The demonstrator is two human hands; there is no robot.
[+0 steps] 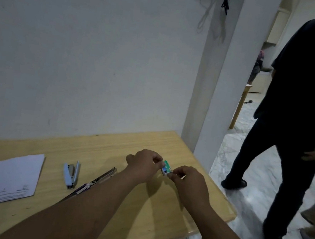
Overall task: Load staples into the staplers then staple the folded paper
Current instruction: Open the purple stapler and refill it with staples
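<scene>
Against a plain white wall, a light wooden table (149, 144) is set. One small green-and-white staple box (166, 168) is pinched between left hand (144, 166) and right hand (189, 179), likely for opening. Two staplers wait opened: a pale blue stapler (71, 174) and a long metal stapler (96, 179). One folded white paper (0, 178) lies left.

Bare wooden table (160, 211) lies under the hands; 2 staplers (71, 174) and paper (0, 178) crowd its left.
</scene>
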